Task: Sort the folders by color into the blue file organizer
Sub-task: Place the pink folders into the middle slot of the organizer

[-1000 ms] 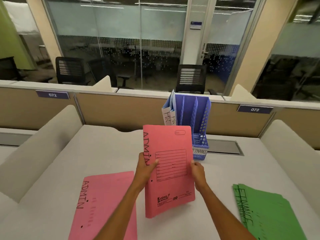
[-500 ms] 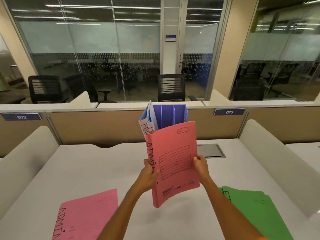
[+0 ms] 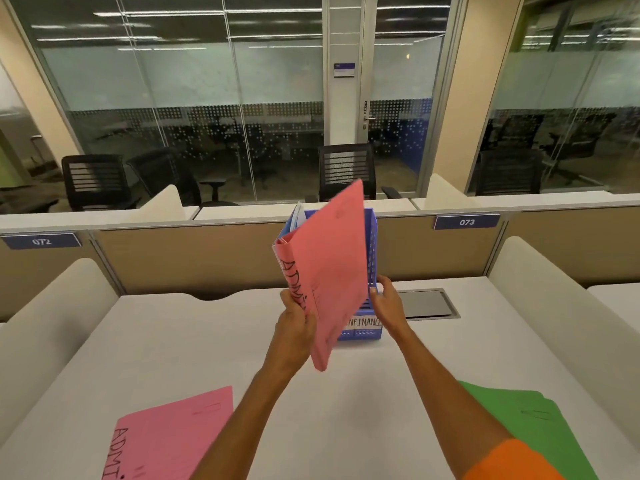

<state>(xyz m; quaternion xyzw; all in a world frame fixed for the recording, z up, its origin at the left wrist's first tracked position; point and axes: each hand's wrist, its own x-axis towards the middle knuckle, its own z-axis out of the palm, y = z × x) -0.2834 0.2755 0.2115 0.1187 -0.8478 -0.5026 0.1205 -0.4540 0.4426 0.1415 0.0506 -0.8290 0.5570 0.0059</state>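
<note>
Now both hands, left (image 3: 294, 332) and right (image 3: 386, 303), grip tilted pink folder (image 3: 329, 271) in front of far blue organizer (image 3: 371, 251).

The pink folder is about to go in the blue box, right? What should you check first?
1. Pink folder gripped by left hand and right hand: ok.
2. Folder lined up upright with a slot: not ok, it is tilted.
3. Blue file organizer standing upright on the desk: ok.
4. Free slot for ADMIN: cannot tell, the folder hides it.
5. Other pink folder and green folders lying out of the way: ok.
</note>
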